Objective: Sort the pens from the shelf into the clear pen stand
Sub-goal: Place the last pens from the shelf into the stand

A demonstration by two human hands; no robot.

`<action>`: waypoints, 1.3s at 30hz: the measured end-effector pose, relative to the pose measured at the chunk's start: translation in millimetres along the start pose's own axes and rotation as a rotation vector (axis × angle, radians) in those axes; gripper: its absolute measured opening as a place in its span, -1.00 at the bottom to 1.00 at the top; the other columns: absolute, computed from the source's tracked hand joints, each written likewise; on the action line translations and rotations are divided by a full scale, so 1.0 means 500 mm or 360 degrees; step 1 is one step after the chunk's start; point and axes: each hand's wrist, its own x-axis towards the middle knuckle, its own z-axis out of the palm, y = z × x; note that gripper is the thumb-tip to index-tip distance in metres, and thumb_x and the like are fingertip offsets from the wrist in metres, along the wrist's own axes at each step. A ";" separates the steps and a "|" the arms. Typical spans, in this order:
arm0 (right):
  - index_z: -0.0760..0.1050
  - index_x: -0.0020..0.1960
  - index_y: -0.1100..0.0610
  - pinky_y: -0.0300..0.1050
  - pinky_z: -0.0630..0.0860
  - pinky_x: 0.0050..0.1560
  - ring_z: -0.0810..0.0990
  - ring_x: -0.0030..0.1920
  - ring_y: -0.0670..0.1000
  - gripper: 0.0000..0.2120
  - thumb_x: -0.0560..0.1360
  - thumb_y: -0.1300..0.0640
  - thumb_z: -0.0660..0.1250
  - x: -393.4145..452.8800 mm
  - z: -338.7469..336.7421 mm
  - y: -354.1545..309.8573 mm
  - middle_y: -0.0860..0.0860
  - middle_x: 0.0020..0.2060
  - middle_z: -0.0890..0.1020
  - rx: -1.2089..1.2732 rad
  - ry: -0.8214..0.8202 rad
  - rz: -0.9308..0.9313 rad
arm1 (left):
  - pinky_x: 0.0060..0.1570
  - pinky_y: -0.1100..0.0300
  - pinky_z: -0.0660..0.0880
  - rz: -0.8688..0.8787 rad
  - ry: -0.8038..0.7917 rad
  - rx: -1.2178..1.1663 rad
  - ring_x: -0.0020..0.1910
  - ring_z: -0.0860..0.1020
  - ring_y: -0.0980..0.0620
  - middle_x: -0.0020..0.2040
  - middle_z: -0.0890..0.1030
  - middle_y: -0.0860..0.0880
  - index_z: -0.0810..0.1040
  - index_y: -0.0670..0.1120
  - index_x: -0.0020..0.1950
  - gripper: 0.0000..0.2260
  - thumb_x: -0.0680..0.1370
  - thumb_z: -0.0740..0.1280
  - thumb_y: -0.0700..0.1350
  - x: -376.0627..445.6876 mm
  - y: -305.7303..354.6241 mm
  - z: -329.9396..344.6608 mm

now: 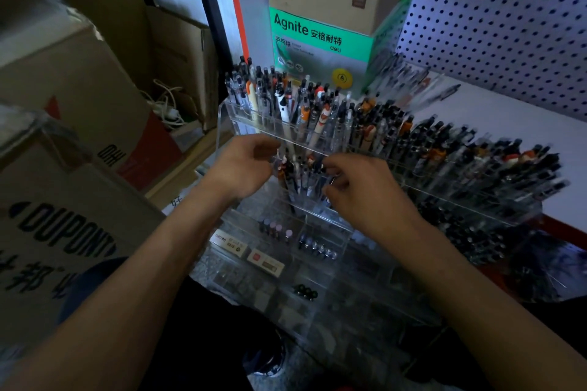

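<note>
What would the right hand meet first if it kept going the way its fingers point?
Probably the cluster of dark upright pens in the tiered clear acrylic pen stand; the right hand points left at them, though depth is unclear.

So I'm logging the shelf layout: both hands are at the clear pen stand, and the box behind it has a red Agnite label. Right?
Not quite: the head view shows the Agnite label is green. Both hands, left and right, are at the clear pen stand.
</note>
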 end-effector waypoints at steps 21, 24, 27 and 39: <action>0.64 0.06 -0.01 -0.30 0.56 -0.10 0.61 -0.16 -0.24 -0.81 0.46 0.04 0.50 -0.010 -0.345 0.065 -0.15 -0.13 0.67 0.0307 0.0364 0.0072 | -0.05 0.29 0.58 0.0874 -0.0087 -0.0179 -0.15 0.65 0.05 -0.11 0.70 -0.13 0.65 -0.11 -0.02 -0.84 0.50 0.41 -0.34 -0.013 0.307 0.046; 0.63 0.07 0.01 -0.14 0.58 0.00 0.64 -0.10 -0.11 -0.81 0.46 0.04 0.49 0.011 -0.380 0.116 -0.07 -0.08 0.68 0.0422 0.0390 0.0223 | -0.26 0.38 0.52 0.0823 -0.0193 0.0025 -0.26 0.59 0.10 -0.16 0.67 -0.14 0.64 -0.17 0.04 -0.85 0.52 0.38 -0.34 0.034 0.375 0.073; 0.62 0.08 0.04 -0.11 0.57 0.02 0.64 -0.12 -0.07 -0.82 0.48 0.09 0.47 0.022 -0.383 0.177 -0.03 -0.10 0.68 0.0530 0.0489 0.0368 | -0.33 0.33 0.51 0.0713 -0.0270 0.0229 -0.37 0.58 0.19 -0.22 0.66 -0.03 0.65 -0.19 0.06 -0.85 0.52 0.37 -0.33 0.104 0.408 0.108; 0.59 -0.01 0.05 -0.11 0.59 -0.13 0.64 -0.11 0.02 -0.84 0.44 0.11 0.51 0.039 -0.355 0.386 0.09 -0.10 0.67 0.0580 0.0230 0.0807 | -0.04 0.08 0.54 0.0641 -0.0391 0.1545 -0.02 0.60 -0.10 0.03 0.64 -0.15 0.65 -0.23 0.06 -0.78 0.53 0.38 -0.11 0.307 0.464 0.326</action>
